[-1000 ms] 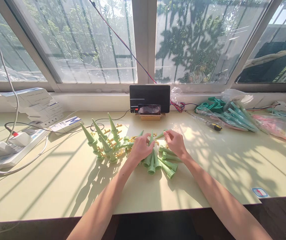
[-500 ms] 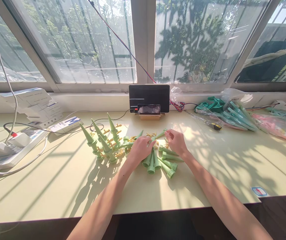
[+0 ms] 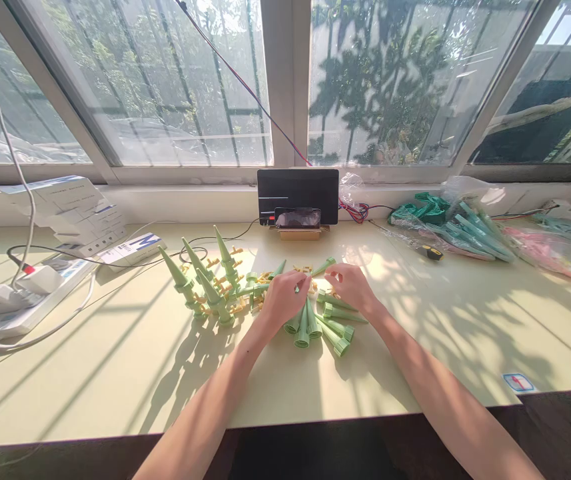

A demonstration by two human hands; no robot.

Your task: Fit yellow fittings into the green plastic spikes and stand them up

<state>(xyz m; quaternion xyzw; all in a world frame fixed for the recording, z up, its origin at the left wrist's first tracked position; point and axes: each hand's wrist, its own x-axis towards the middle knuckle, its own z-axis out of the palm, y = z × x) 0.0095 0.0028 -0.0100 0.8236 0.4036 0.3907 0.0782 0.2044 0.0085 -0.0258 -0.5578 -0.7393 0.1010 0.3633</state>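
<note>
So, looks partway along to me: four green spikes (image 3: 211,293) with yellow taps (image 3: 236,251) stand upright left of centre on the worktop (image 3: 285,387), while loose green cones (image 3: 302,337) lie fanned out around the middle, not stood up. Both forearms reach in from the bottom corners, left hand (image 3: 285,293) and right hand (image 3: 349,285) facing each other over the pile, fingers curled in, but can't tell if either grip has anything pinched.
</note>
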